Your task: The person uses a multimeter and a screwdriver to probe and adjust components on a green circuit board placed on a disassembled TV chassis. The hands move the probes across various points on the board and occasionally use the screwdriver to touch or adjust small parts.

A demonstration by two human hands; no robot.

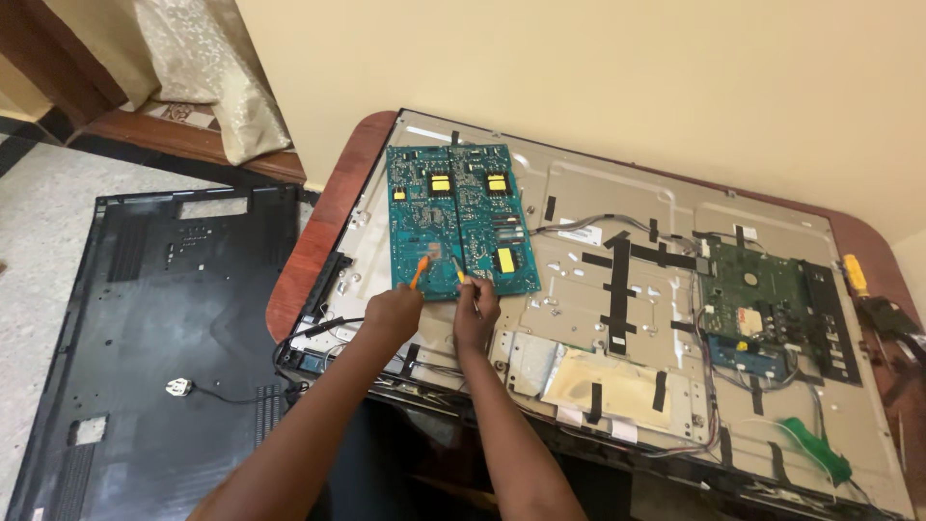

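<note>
— What was closest to the camera?

— The two forearms, which came up from the bottom edge. The left hand (394, 311) had its fingers closed around a thin orange-tipped probe (419, 271), and the right hand (476, 307) gripped a second probe (459, 270) in the same way. Both tips touched the lower part of the teal circuit board (458, 217), near each other.

— And where did this board lie?

— It lay flat on the metal back of an opened television (617, 289), at its left end, and the television covered almost the whole reddish-brown tabletop (313, 241).

— What else was on the panel?

— Further to the right there were strips of black tape (617, 280), then a smaller green board (762, 299) with many wires. A green object (820, 449) lay near the lower right corner, but I could not tell what it was.

— And around the tabletop?

— On the floor to the left lay the black plastic back cover (154, 318), with a power plug (179, 387) resting on it. A yellow-handled tool (854, 273) was at the far right edge. Behind all stood the cream wall (579, 68), and a beige curtain (207, 68) hung at the upper left.
</note>
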